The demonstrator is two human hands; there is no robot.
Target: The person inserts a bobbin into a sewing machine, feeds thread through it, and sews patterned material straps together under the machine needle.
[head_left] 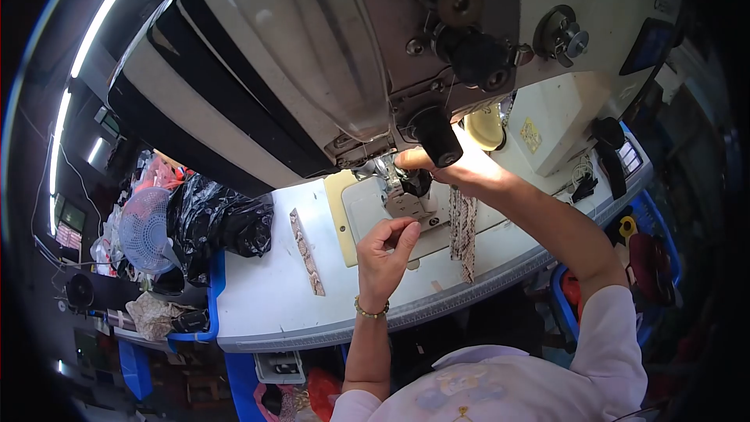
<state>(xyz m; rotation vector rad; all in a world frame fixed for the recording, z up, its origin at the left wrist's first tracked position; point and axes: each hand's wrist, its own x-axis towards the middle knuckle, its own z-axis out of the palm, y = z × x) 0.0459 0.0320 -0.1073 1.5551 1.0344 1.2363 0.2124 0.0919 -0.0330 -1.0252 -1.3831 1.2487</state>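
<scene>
My left hand [383,254] is raised just in front of the sewing machine's needle plate [408,205]. Its fingers are curled, and the thumb and index finger come together in a pinch; anything between them is too small to make out. My right hand [469,168] reaches in under the sewing machine head [461,31], beside the needle and presser foot area [387,168]. A black knob covers part of it, and its fingertips are mostly hidden. Snakeskin-print strips [462,227] lie below my right wrist. Another snakeskin-print strip [306,254] rests on the white table to the left.
Left of the white table [258,297] are a black plastic bag [226,215] and a pale blue perforated basket [148,227]. A yellow object [486,129] stands behind my right hand. Blue bins [652,227] sit below the right edge.
</scene>
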